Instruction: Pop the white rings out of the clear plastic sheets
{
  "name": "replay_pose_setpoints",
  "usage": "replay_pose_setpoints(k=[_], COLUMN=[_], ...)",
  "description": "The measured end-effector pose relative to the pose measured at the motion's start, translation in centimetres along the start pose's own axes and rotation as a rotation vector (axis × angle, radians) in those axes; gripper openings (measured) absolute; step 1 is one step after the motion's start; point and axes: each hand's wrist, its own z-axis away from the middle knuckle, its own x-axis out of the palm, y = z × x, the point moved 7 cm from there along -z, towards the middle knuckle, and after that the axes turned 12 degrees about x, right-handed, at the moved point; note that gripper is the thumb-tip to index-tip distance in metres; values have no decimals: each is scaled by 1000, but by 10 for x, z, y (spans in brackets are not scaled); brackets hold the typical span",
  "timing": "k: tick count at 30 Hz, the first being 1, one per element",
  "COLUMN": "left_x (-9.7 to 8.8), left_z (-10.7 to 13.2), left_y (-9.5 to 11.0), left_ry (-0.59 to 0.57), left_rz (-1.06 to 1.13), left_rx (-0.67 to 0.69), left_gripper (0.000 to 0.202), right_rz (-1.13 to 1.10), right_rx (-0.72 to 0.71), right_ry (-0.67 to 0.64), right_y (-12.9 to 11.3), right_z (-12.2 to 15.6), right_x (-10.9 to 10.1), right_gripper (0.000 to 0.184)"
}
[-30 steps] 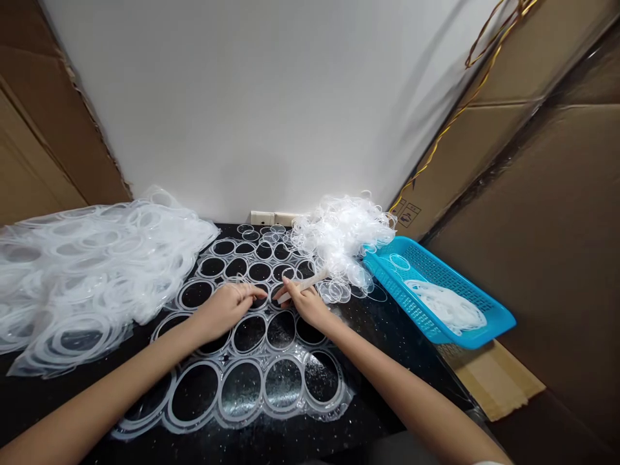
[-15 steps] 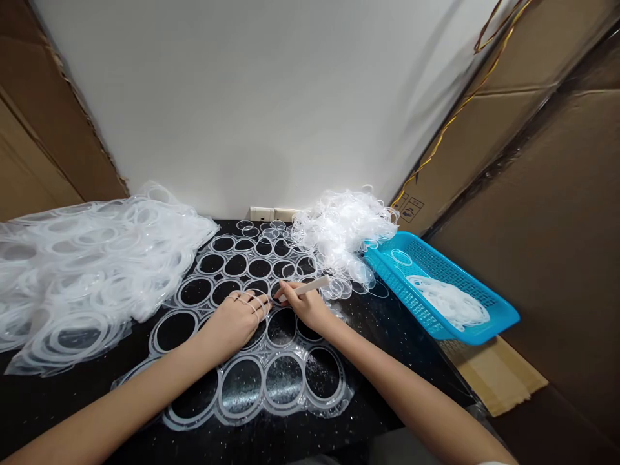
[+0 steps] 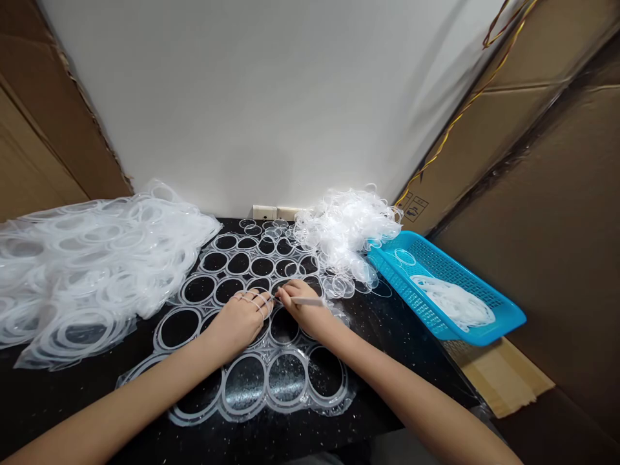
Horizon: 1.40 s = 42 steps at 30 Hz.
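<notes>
At the far left, a pile of translucent ringed sheets [image 3: 97,265] is heaped on the black tabletop [image 3: 378,342]. To its right, a single ringed sheet [image 3: 285,407] is laid flat, in the middle of the tabletop, under both hands. Thin clear rings [image 3: 255,301] are looped across the fingers of the left hand [image 3: 242,318]; whether anything is pinched by it cannot be told. Just beside it, a white-handled tool [image 3: 308,301] is gripped in the right hand [image 3: 301,311], its tip hidden. Beyond, loose rings [image 3: 346,226] are piled up near the wall [image 3: 252,97]. At the right, white rings [image 3: 455,302] are held in a tilted blue basket [image 3: 504,328].
</notes>
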Motion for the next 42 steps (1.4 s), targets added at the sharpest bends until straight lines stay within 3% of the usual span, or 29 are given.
replay_pose_setpoints(k=[3,6,17,20,24,31,36,42], left_x=[0,-1,-8,-7,-12,-35,-17,1], left_z=[-1,-1,5,6,7,30,42,42], left_y=[-1,-2,-9,-12,-20,-45,-32,-12], left_ry=[6,13,56,70,72,9,-69,-52], left_rz=[35,48,144,170,202,244,171,92], left_rx=[-16,-29,-33,-28,9,-147,-84,7], left_gripper=[34,36,37,39,45,52,51,47], right_rz=[265,306,45,-116,-440,-519,-563,-578], right_rx=[-198,-266,123,240,340,205,177,281], right_ry=[29,79,429,482,318,-6,-268,-290], right_y=[-14,-12,82,91,74,14,-16,-19], right_z=[4,2,-24,-18,-11,-21,-30,-30], right_x=[14,14,-94,-107,-87,-49,-10,24], right_gripper=[37,36,56,61,64,42,38,41])
